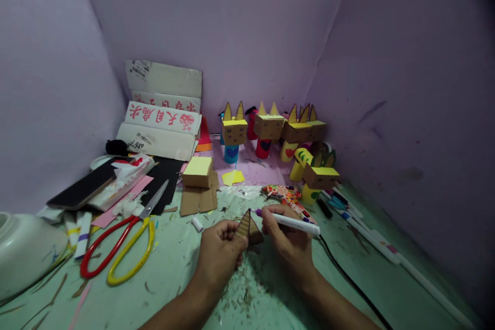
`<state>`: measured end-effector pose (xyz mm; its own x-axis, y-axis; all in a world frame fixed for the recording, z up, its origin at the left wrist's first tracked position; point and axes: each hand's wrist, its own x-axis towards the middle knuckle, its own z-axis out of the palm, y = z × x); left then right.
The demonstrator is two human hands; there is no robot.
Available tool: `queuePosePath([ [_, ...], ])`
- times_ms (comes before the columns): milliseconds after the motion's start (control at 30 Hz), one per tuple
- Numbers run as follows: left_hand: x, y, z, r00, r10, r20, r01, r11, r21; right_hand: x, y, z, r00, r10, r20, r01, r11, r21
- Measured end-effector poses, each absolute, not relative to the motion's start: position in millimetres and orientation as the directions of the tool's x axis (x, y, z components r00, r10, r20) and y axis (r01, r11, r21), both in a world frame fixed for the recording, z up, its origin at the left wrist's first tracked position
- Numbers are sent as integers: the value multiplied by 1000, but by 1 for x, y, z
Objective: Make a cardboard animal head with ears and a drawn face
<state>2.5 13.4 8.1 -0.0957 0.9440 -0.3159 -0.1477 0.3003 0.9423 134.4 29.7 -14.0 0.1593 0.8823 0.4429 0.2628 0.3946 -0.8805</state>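
Note:
My left hand (219,253) is closed on a small triangular piece of corrugated cardboard (246,226), held upright above the green table top (174,268). My right hand (288,241) grips a white marker (294,223) with a purple tip, and the tip touches the top of the triangle. Both hands are at the front middle of the table, close together.
Red-and-yellow scissors (119,247) lie to the left, beside a white bowl (23,252) and a dark phone (83,188). A cardboard box with a yellow top (198,172) stands ahead. Several cardboard animal figures (266,131) line the back. More markers (359,221) and a black cable (348,278) lie right.

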Motion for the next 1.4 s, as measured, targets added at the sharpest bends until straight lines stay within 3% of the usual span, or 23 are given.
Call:
queuePosePath([
  [900,3,14,3,-74,954,-292,-126,281,951,130,21,-18,-4,900,436,214,426,-879],
  [1400,2,13,10,-82,954,-289,-133,277,952,134,29,-15,179,896,406,239,361,-901],
])
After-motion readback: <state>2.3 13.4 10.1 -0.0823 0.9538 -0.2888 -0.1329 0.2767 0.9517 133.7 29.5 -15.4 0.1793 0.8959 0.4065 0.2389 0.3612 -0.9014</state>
